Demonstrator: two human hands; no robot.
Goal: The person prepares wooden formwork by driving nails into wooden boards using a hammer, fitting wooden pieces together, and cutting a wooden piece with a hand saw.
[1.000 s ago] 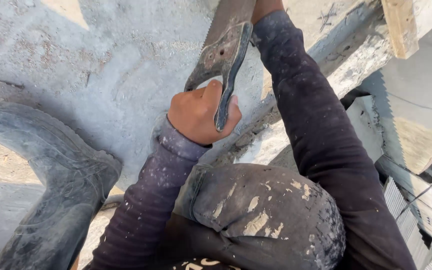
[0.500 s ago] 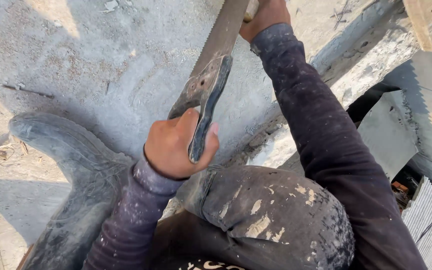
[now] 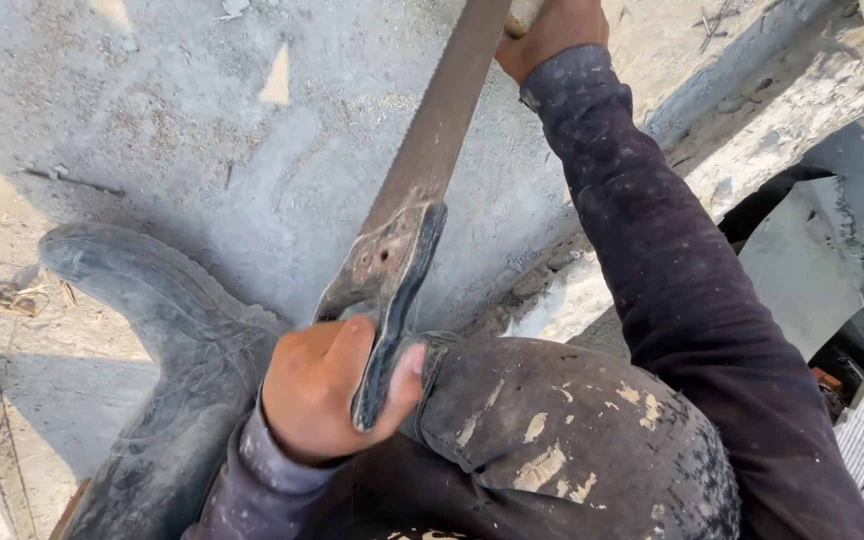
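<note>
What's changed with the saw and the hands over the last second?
The left hand has drawn the saw handle back toward the knee, baring more toothed blade. The right hand stays at the blade's far end, the boot on the concrete.

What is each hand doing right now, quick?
Left hand: closed around the handsaw handle.
Right hand: gripping the saw blade's far end, partly cut off.

saw blade (image 3: 432, 130) tip cut off at top edge, right hand (image 3: 552, 28) partly cropped
</note>
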